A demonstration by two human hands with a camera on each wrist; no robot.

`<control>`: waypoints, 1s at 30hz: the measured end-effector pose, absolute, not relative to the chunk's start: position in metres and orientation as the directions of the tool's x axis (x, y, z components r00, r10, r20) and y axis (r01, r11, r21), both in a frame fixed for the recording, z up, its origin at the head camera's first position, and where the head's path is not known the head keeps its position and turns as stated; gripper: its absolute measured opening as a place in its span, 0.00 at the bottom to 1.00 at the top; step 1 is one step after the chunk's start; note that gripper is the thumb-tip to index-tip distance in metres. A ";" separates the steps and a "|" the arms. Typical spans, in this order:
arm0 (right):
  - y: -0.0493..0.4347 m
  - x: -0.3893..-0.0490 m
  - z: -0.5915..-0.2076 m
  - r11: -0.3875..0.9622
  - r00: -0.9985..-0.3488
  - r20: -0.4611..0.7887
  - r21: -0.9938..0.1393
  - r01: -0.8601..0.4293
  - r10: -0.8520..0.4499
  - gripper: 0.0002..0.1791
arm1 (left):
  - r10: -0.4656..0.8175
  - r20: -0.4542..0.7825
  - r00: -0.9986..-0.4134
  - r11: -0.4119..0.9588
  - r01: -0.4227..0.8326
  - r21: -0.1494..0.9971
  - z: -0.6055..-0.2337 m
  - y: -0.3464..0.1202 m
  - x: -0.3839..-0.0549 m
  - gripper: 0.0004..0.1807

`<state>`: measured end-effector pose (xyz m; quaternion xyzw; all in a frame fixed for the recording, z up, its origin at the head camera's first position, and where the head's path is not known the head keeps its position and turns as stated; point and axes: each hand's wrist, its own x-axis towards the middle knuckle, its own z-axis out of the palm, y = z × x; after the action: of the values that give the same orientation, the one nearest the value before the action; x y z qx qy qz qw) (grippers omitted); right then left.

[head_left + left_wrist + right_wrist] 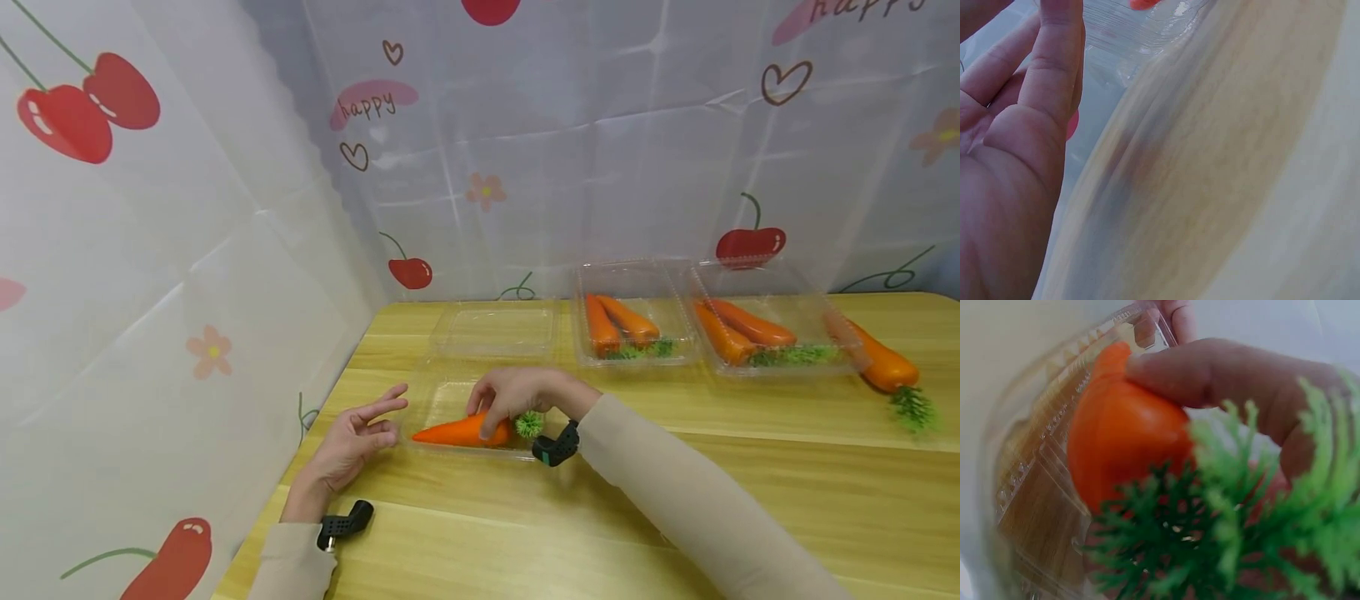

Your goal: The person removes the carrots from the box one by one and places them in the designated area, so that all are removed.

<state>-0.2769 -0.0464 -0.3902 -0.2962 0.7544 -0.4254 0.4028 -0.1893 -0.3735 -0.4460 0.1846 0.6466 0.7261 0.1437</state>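
Note:
My right hand (513, 393) grips an orange carrot (457, 431) near its thick end, thumb on one side and fingers on the other. Its green leafy top (1210, 519) sticks out past the palm and fills the lower part of the right wrist view. The carrot lies across a clear plastic box (442, 392) whose lid (495, 329) is folded back behind it. At the box's left end is my left hand (352, 442), its fingers loosely extended beside the rim and nothing in its grasp. In the left wrist view the left fingers (1047, 75) come close to the clear plastic.
Two clear boxes, one in the middle (633, 360) and one on the right (780, 367), each hold carrots with green tops. A loose carrot (885, 362) lies at the far right. Printed sheets (480, 150) hang behind and left of the wooden table (480, 533).

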 end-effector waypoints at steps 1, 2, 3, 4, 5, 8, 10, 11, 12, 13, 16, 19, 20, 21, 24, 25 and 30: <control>-0.046 -0.277 -0.390 0.453 -0.505 -0.343 -0.885 -0.110 -0.793 0.20 | 0.448 0.084 -0.890 -0.122 0.032 0.992 -0.446 -0.374 -0.189 0.29; -0.045 -0.276 -0.390 0.443 -0.510 -0.331 -0.889 -0.114 -0.794 0.20 | 0.447 0.084 -0.890 -0.122 0.032 0.992 -0.446 -0.373 -0.189 0.29; -0.044 -0.276 -0.389 0.435 -0.516 -0.319 -0.893 -0.118 -0.795 0.20 | 0.450 0.086 -0.889 -0.120 0.035 0.992 -0.447 -0.373 -0.189 0.29; -0.043 -0.275 -0.388 0.427 -0.523 -0.307 -0.896 -0.123 -0.795 0.20 | 0.447 0.084 -0.891 -0.118 0.034 0.992 -0.447 -0.373 -0.189 0.29; -0.041 -0.274 -0.387 0.422 -0.531 -0.299 -0.898 -0.125 -0.793 0.20 | 0.444 0.081 -0.893 -0.116 0.032 0.993 -0.447 -0.373 -0.189 0.30; -0.037 -0.272 -0.384 0.404 -0.567 -0.265 -0.905 -0.132 -0.780 0.21 | 0.438 0.082 -0.895 -0.116 0.034 0.993 -0.447 -0.373 -0.189 0.30; -0.034 -0.271 -0.383 0.390 -0.594 -0.241 -0.911 -0.134 -0.768 0.21 | 0.433 0.080 -0.898 -0.120 0.031 0.992 -0.448 -0.373 -0.189 0.29; -0.032 -0.270 -0.382 0.382 -0.608 -0.228 -0.914 -0.136 -0.761 0.21 | 0.433 0.081 -0.898 -0.122 0.031 0.992 -0.447 -0.373 -0.189 0.29; -0.030 -0.269 -0.381 0.374 -0.621 -0.211 -0.916 -0.144 -0.755 0.21 | 0.431 0.080 -0.899 -0.122 0.030 0.992 -0.447 -0.373 -0.189 0.28; -0.028 -0.268 -0.380 0.367 -0.632 -0.198 -0.918 -0.148 -0.749 0.22 | 0.431 0.079 -0.899 -0.121 0.029 0.992 -0.447 -0.373 -0.189 0.28; -0.022 -0.265 -0.378 0.354 -0.667 -0.169 -0.923 -0.152 -0.726 0.22 | 0.431 0.074 -0.899 -0.112 0.028 0.993 -0.446 -0.373 -0.189 0.29; -0.017 -0.262 -0.377 0.347 -0.700 -0.148 -0.925 -0.151 -0.699 0.22 | 0.424 0.066 -0.903 -0.108 0.022 0.994 -0.446 -0.372 -0.187 0.30; -0.016 -0.261 -0.377 0.346 -0.711 -0.143 -0.927 -0.149 -0.689 0.22 | 0.424 0.065 -0.904 -0.109 0.020 0.994 -0.446 -0.371 -0.187 0.30; -0.014 -0.260 -0.377 0.341 -0.719 -0.134 -0.928 -0.151 -0.682 0.22 | 0.419 0.061 -0.906 -0.113 0.015 0.994 -0.446 -0.371 -0.187 0.30; -0.009 -0.258 -0.376 0.332 -0.743 -0.107 -0.929 -0.162 -0.660 0.22 | 0.415 0.062 -0.908 -0.119 0.013 0.993 -0.446 -0.371 -0.187 0.29; -0.007 -0.257 -0.375 0.328 -0.751 -0.101 -0.931 -0.160 -0.653 0.22 | 0.416 0.065 -0.907 -0.120 0.016 0.993 -0.445 -0.371 -0.187 0.29; 0.003 -0.250 -0.371 0.299 -0.772 -0.072 -0.941 -0.157 -0.631 0.22 | 0.419 0.073 -0.905 -0.113 0.027 0.993 -0.446 -0.371 -0.188 0.30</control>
<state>-0.2502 0.0028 -0.3711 -0.2544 0.7746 -0.5348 0.2219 -0.1883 -0.3706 -0.4458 0.1713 0.6521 0.7261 0.1350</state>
